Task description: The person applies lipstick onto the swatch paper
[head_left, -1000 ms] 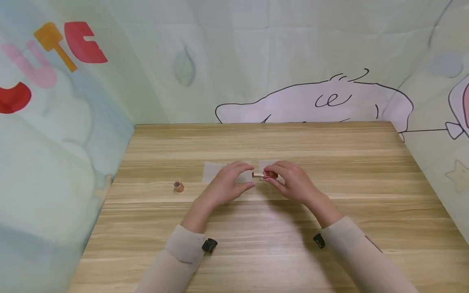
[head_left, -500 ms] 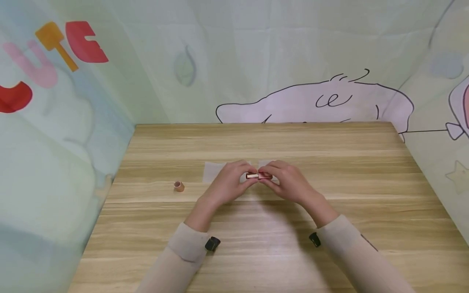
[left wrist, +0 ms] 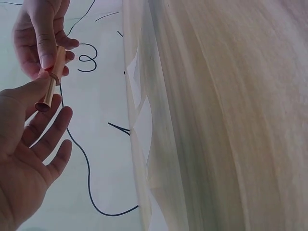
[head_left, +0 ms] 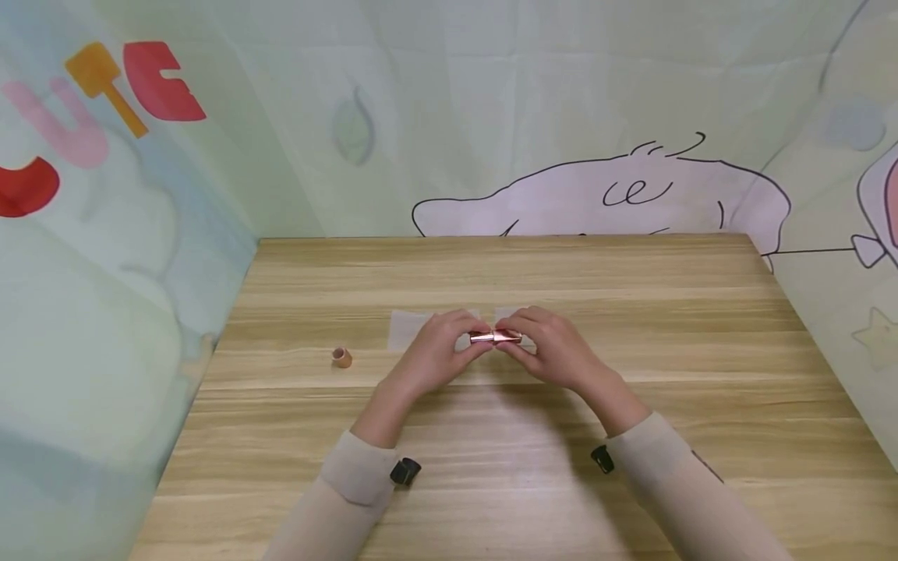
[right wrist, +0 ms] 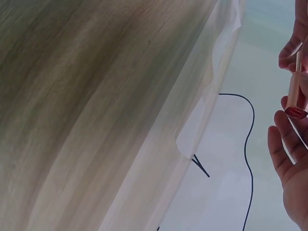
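Note:
A rose-gold lipstick tube (head_left: 482,337) lies level between both hands, held above the table. My left hand (head_left: 436,349) pinches its narrower end between thumb and fingers. My right hand (head_left: 557,347) grips the wider base from the other side, and the fingertips of both hands nearly meet at the middle. In the left wrist view the narrow end of the lipstick tube (left wrist: 49,91) points out past the left thumb, its end dark. The right wrist view shows a red end face on the tube's base (right wrist: 295,112). A small hollow pinkish-brown cap (head_left: 341,358) stands on the table to the left.
Two pale, thin sheets lie behind the hands: the left sheet (head_left: 404,331) and the right sheet (head_left: 507,312), both partly covered by the hands. The wooden table (head_left: 449,273) ends at a printed cloth backdrop (head_left: 449,117).
My left hand has closed in from beside the tube and now pinches its narrow end. My right hand has brought the tube slightly left. Over the last half second both hands have hardly moved.

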Available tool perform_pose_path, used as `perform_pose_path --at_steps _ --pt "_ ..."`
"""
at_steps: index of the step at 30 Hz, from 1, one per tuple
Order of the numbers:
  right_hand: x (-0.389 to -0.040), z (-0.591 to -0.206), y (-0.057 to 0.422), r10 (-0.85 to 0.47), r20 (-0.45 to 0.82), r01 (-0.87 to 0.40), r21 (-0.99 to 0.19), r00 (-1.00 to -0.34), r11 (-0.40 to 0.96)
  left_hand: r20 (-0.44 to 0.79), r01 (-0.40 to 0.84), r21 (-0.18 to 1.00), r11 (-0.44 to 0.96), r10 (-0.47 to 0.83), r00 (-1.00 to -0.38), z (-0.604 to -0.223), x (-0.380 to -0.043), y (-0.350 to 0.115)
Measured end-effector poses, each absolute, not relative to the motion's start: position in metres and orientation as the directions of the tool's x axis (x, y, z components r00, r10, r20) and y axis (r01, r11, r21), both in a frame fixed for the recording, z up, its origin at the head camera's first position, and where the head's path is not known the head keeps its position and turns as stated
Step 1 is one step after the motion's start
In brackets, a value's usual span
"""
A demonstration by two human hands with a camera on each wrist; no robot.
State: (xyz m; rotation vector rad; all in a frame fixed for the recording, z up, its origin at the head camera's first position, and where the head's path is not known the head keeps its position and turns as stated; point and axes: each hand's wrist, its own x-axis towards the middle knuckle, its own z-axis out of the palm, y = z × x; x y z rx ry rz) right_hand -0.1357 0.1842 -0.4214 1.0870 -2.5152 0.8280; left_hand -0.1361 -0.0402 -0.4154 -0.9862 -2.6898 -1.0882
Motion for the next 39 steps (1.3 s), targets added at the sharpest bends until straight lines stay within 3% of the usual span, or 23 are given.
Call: perform_pose_path --at_steps 9,39 --pt "-0.1346 -0.4225 0.1824 -0.554 0.453 -0.711 -0.526 -0.699 0.467 0.314 0.589 0.632 0.504 0.528 -0.789 -0.4174 -0.1368 -0.0424" --pt "-0.133 -0.4252 0.1804 -0.501 0.348 -0.563 -0.733 -0.792 0.381 0.392 0.651 0.618 0.44 0.545 -0.741 -0.413 -0.1344 -0.0437"
